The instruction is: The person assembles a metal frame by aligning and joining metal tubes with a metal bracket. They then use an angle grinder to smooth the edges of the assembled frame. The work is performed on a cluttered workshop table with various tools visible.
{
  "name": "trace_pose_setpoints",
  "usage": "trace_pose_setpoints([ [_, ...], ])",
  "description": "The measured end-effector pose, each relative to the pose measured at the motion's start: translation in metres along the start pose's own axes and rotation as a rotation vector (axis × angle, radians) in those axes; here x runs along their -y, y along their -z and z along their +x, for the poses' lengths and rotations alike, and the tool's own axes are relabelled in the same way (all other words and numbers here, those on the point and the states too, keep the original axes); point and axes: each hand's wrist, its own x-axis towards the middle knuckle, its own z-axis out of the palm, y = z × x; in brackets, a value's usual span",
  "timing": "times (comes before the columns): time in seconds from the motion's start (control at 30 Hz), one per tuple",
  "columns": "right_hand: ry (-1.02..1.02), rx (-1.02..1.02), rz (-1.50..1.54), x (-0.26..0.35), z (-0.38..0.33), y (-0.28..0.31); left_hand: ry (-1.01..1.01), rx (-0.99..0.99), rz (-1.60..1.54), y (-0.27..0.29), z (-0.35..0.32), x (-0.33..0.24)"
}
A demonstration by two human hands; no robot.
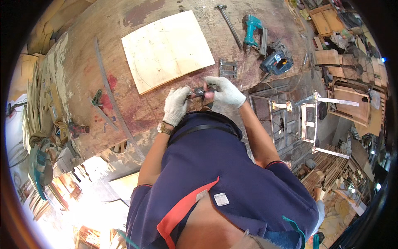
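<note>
My left hand [176, 105] and my right hand [226, 93], both in white knit gloves with bare fingertips, meet close to my body at the near edge of the workbench. Between them is a small dark metal piece [200, 91], too small and partly covered to name. The fingers of both hands are closed on it. Just beyond the hands lies a pale plywood sheet [168, 50]. Right of it are several short grey metal strips [227, 68], a hammer [230, 27], a teal nail gun [253, 32] and a blue jigsaw [275, 62].
A long metal ruler [108, 87] and a square [99, 106] lie on the worn workbench [83, 79] at left, with a drill [76, 129] at its edge. A circular saw [38, 168] sits further left. Metal frames [306, 122] and a fan [352, 66] stand right.
</note>
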Motion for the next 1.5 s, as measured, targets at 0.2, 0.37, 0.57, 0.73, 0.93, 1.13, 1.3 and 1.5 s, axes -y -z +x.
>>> trace_pose_setpoints([
  [0.2, -0.329, -0.493, -0.211, -0.073, -0.03, 0.061, 0.098, -0.135, 0.056, -0.016, -0.008, -0.016],
  [0.37, -0.373, -0.663, -0.728, -0.085, -0.007, 0.075, 0.258, -0.095, 0.084, -0.014, -0.02, -0.029],
  [0.57, -0.139, -0.467, -1.132, -0.107, 0.03, 0.094, 0.414, -0.076, 0.104, -0.015, -0.032, -0.039],
  [0.73, -0.241, -0.315, -1.202, -0.109, 0.048, 0.103, 0.655, -0.045, 0.054, 0.0, -0.04, -0.067],
  [0.93, 0.061, -0.262, -1.292, -0.076, 0.032, 0.101, 0.479, -0.25, 0.067, -0.015, -0.066, -0.057],
  [1.13, 0.378, -0.515, -1.06, 0.049, -0.014, 0.08, 0.387, -0.333, -0.045, -0.019, -0.062, -0.051],
  [1.3, 0.372, -0.406, -0.815, 0.124, -0.033, 0.055, 0.331, -0.134, -0.085, 0.004, -0.036, -0.055],
  [1.5, 0.286, -0.276, -0.775, 0.148, -0.03, 0.022, 0.174, -0.027, -0.103, 0.009, -0.025, -0.037],
])
